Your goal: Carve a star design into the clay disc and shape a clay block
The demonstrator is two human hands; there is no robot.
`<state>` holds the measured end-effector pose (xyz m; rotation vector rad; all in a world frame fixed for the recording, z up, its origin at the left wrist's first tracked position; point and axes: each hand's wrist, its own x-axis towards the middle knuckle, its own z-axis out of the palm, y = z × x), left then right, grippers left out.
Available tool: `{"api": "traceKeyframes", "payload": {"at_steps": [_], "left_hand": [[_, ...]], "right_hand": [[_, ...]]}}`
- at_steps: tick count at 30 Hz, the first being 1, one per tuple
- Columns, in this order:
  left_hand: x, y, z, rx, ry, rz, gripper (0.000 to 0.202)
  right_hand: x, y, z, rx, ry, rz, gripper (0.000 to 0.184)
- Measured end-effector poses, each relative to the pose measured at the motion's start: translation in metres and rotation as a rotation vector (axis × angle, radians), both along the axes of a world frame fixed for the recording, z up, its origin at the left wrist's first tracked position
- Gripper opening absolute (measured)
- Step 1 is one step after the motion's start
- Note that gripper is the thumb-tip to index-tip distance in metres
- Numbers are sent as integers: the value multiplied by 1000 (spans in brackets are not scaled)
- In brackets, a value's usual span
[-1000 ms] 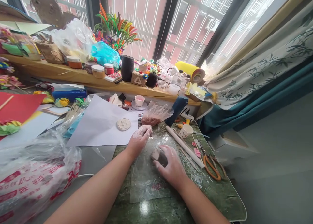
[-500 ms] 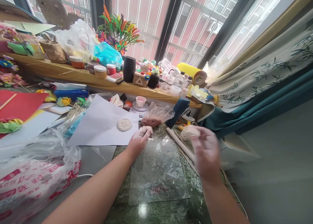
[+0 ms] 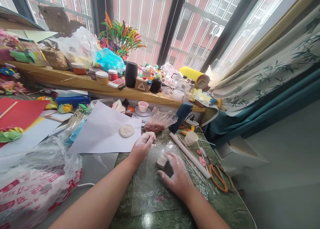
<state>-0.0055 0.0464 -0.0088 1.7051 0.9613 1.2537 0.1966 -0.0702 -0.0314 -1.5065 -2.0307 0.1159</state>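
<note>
My right hand (image 3: 176, 174) lies over a grey lump of clay (image 3: 163, 161) on a clear plastic sheet (image 3: 150, 189) spread on the green marbled table. Its fingers curl around the lump and press it down. My left hand (image 3: 143, 144), dusted white, rests in a loose fist at the sheet's far left corner, with nothing visible in it. Just beyond that fist, a round clay disc with a star mark (image 3: 126, 130) sits on white paper (image 3: 105, 129).
A white rolling pin (image 3: 188, 154), orange-handled scissors (image 3: 218, 177) and a paper cup (image 3: 190, 137) lie to the right. A plastic bag of reddish clay (image 3: 158, 120) sits beyond the sheet. A big plastic bag (image 3: 35, 179) fills the near left. The shelf behind is crowded with jars.
My right hand had lifted off to the right half a second ago and has come back down onto the clay lump. The left hand has stayed in place.
</note>
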Motion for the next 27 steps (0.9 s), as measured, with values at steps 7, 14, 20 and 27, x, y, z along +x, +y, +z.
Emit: {"api": "traceKeyframes", "payload": {"at_steps": [7,14,20,27], "left_hand": [[0,1,-2,-33,-63,-35,30],[1,3,-9,-25,-79,-52,32],[-1,0,-2,-28,-41,-23,29],[0,0,0,-17,-23,-20,26]], "right_hand": [[-12,8,12,5,174,-14,32],[9,5,91,458,524,-166,39],[9,0,50,105,85,12,39],[-10,1,12,-63,93,-120,53]]}}
